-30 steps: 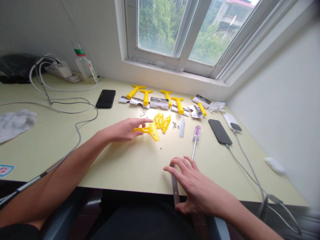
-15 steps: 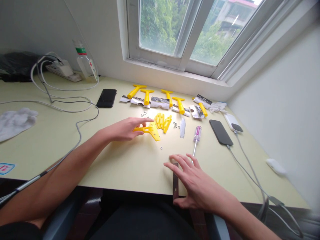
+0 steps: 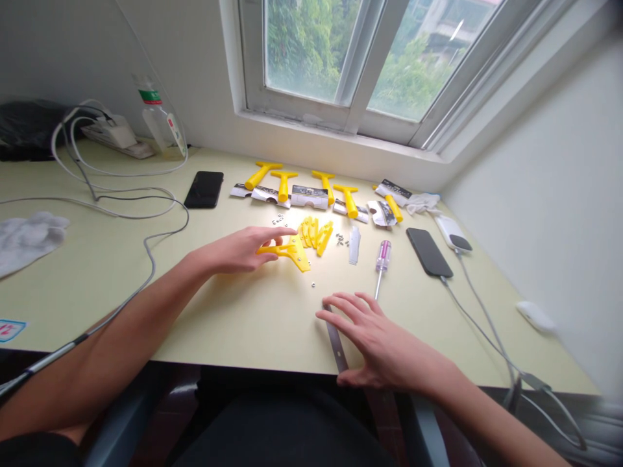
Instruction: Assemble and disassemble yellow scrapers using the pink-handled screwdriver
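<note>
Toward the front edge of the tabletop (image 3: 233, 331), your right hand (image 3: 377, 340) spans a grey metal strip (image 3: 335, 344) lengthwise, thumb at the near end and fingertips about the far end, the palm arched well clear of it. Farther forward, near the middle of the tabletop, your left hand (image 3: 248, 250) is curled round the stem of a yellow scraper (image 3: 298, 254), its index finger extended toward the flared head.

Judged by appearance, the strip should be light, stiff and rather slippery, since its faces look smooth. Treat its long edges as possibly sharp; the pictures do not settle this. Holding it by its short ends, as you do, is sound practice. The scraper looks like moulded plastic: light, rigid, not fragile. Its stem is the proper hold, leaving the flat head accessible. A loose nut (image 3: 313, 285) lies near the head and could easily be knocked astray.

Compared with half a second ago, the strip has turned: it stood nearly straight to your view and now slants, far end to the left. Your left-hand hold is unaltered.
</note>
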`<state>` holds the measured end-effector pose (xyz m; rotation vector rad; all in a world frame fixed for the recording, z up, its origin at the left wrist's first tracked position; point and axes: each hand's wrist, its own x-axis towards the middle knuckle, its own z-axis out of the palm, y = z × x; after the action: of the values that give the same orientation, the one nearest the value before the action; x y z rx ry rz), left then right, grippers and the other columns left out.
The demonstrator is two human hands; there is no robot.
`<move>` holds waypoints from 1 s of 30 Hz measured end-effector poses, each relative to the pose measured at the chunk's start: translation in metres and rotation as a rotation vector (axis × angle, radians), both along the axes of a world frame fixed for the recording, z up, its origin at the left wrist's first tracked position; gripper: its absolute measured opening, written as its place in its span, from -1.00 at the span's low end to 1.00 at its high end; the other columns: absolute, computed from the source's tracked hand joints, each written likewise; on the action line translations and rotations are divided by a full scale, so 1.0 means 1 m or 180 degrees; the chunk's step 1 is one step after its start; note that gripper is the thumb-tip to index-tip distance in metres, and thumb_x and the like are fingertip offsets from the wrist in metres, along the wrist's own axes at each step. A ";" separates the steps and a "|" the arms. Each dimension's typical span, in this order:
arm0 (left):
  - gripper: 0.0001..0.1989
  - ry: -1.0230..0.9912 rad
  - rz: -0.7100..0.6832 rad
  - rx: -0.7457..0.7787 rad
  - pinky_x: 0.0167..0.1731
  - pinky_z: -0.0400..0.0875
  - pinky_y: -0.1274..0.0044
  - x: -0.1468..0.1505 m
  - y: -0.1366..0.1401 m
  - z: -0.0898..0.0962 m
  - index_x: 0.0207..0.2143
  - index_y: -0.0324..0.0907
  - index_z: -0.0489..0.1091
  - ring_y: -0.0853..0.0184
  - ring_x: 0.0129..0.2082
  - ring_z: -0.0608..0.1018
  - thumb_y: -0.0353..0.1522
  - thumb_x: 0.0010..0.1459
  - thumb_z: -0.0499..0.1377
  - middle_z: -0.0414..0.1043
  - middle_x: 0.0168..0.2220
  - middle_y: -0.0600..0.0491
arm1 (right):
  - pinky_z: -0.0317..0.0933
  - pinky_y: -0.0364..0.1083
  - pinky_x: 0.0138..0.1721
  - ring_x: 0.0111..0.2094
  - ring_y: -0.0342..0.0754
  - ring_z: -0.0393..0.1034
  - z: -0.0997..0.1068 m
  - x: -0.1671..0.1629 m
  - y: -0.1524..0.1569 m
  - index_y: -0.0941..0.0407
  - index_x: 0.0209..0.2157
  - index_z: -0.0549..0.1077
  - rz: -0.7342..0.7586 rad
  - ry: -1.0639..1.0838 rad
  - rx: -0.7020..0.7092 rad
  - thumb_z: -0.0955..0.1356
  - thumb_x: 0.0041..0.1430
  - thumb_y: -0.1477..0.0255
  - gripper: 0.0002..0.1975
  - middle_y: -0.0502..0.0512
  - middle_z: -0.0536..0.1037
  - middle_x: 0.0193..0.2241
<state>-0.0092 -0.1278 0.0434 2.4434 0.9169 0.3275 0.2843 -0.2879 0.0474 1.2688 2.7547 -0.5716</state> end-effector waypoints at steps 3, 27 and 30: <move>-0.44 0.0000 0.0005 -0.0012 -0.03 0.37 0.47 0.000 0.000 0.001 0.31 0.11 0.12 0.28 -0.09 0.55 -0.29 0.27 0.11 0.49 -0.05 0.04 | -0.11 0.18 0.28 0.25 0.18 0.04 0.000 -0.001 0.001 0.03 0.26 0.20 0.0042 0.0093 0.0066 0.48 -0.01 0.08 -0.15 0.23 0.26 0.20; -0.42 0.0006 -0.0022 -0.0010 -0.06 0.40 0.47 0.001 0.001 -0.001 0.31 0.10 0.11 0.29 -0.13 0.55 -0.30 0.26 0.13 0.49 -0.05 0.03 | -0.11 0.25 0.26 0.21 0.24 0.07 -0.003 -0.001 -0.009 -0.02 0.23 0.22 -0.0201 -0.0005 0.0253 0.53 -0.10 0.12 -0.14 0.27 0.16 0.23; -0.41 0.0009 -0.0028 -0.0008 -0.06 0.40 0.48 0.001 0.000 -0.001 0.32 0.10 0.11 0.30 -0.13 0.55 -0.30 0.26 0.13 0.48 -0.04 0.04 | -0.09 0.23 0.26 0.18 0.21 0.10 -0.001 -0.001 -0.007 -0.01 0.23 0.22 -0.0181 -0.0013 0.0124 0.52 -0.09 0.12 -0.14 0.24 0.23 0.17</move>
<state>-0.0083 -0.1275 0.0428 2.4456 0.9071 0.3197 0.2829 -0.2949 0.0460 1.3590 2.7477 -0.5210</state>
